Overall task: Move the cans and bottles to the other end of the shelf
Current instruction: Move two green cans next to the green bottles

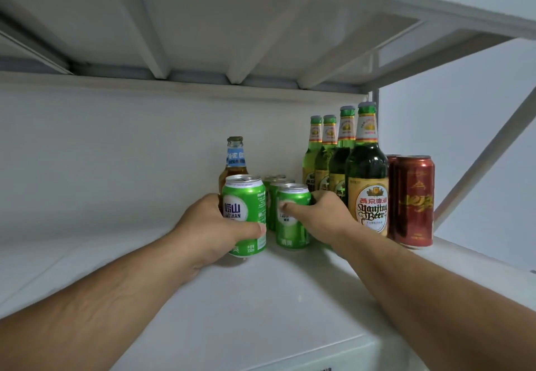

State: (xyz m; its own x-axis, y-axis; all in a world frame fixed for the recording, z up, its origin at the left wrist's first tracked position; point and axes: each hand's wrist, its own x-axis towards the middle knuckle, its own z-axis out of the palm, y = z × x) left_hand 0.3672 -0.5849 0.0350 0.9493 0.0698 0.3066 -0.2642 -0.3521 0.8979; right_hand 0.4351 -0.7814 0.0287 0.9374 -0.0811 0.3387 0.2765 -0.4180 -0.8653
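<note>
- Near the right end of the white shelf (261, 298), the left hand (208, 234) wraps a green Laoshan can (245, 205), thumb across its front, fingers curled behind.
- At its 3 o'clock, the right hand (324, 216) clasps a second green can (291, 225), thumb on the label.
- Behind them stand more green cans (275, 180) and an amber bottle (235, 158).
- Further toward 3 o'clock: four green bottles (367, 173), then red cans (414, 199).

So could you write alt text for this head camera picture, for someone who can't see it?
A person's left hand and right hand each close around a green can: the left green can and the right green can. They stand on a white shelf with more green cans, green bottles, a brown bottle and red cans.
</note>
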